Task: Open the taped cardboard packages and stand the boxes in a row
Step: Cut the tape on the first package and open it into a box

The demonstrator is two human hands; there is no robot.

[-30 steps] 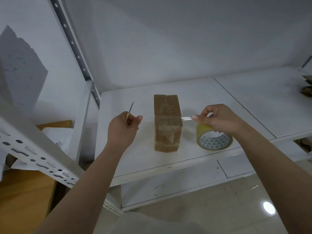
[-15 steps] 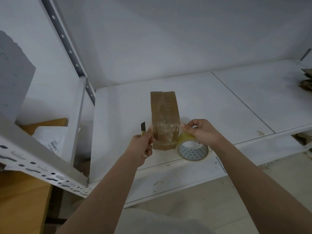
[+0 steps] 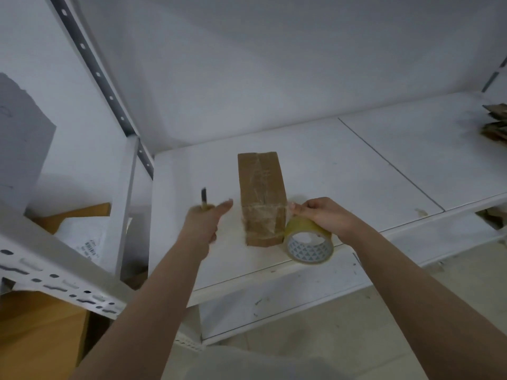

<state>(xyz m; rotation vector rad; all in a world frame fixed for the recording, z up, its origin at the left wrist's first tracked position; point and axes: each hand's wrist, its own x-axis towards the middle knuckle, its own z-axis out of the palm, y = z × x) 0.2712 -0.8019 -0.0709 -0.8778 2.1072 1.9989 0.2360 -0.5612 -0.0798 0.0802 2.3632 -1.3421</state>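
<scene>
A brown cardboard box (image 3: 260, 185) wrapped in clear tape stands upright on the white shelf (image 3: 343, 171), near its front edge. My left hand (image 3: 204, 220) is a little left of the box and grips a small utility knife (image 3: 203, 197), blade pointing up, thumb stretched toward the box. My right hand (image 3: 323, 215) holds a yellowish roll of tape (image 3: 308, 241) against the box's lower right corner, with its fingertips at the right edge of the box.
Flattened cardboard pieces (image 3: 496, 124) lie at the shelf's far right. A perforated white shelf beam (image 3: 55, 272) crosses the lower left, over a white parcel (image 3: 82, 237) and brown boxes. The shelf has bare room behind and beside the box.
My left hand has pulled away from the box's left side with the knife. The right hand and the tape roll stay pressed at the box's right side.
</scene>
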